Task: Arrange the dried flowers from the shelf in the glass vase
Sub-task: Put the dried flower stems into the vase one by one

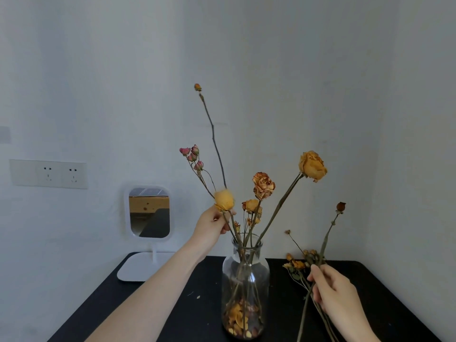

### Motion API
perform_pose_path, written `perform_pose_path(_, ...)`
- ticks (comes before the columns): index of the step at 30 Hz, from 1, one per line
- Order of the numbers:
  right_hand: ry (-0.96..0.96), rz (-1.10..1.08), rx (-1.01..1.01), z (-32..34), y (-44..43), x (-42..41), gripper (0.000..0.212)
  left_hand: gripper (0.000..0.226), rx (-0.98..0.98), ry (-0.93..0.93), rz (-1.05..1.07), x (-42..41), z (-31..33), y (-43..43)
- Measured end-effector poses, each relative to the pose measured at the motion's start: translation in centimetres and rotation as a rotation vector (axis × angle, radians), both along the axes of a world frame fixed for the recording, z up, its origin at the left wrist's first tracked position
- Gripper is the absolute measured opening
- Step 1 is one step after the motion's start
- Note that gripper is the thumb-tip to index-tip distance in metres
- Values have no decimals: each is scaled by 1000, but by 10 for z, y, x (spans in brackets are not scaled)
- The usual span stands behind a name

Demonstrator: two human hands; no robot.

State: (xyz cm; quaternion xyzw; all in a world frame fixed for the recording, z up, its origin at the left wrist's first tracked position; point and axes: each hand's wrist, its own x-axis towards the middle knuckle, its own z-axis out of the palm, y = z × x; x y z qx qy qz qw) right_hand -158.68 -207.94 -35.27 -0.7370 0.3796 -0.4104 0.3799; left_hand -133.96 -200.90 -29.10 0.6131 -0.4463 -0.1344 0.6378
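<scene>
Brittle stems, so a snap likely if the left hand (pixel 214 224) pushes the yellow globe flower (pixel 224 200) sideways while its stem is pinned against the neck of the glass vase (pixel 245 287). Also a risk of shed petals, judging by the loose petals (pixel 243 318) already lying at the bottom of the glass (a sign of how easily these heads crumble). Tipping possible too: tall stems such as the large yellow rose (pixel 313 166) and the long bare twig with a bud (pixel 198 87) lean well out, and a hard tug on any one could rock the vase on the black table (pixel 365 287). Left hand raised just left of the vase mouth, forearm reaching up from the lower left, thumb and fingers pinched on the stem right under the yellow globe head, beside the pink rosebuds (pixel 193 155). Right hand (pixel 332 291) low at the right, well apart from the vase, closed around a small bunch of dried stems (pixel 318 262) not yet placed, a rosehip-like head (pixel 341 206) standing up from it. White mirror (pixel 149 212) behind, clear of the work.
</scene>
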Motion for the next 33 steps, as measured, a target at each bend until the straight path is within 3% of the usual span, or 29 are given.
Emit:
perform_pose_path(10,8,0,3,-6,0,0,25,17,219,-175,-35,1,-11,-2)
perform_pose_path(19,16,-8,6,-10,-5,0,25,20,35,39,-21,-4,2,-5)
perform_pose_path(26,29,-7,5,-13,-8,2,22,28,164,-210,-108,-5,7,-2)
perform_pose_path(31,43,-15,-1,-14,-7,4,21,22,63,45,-79,-5,6,-1)
perform_pose_path(33,44,-17,2,-14,-7,5,20,22,92,9,-94,-4,6,-1)
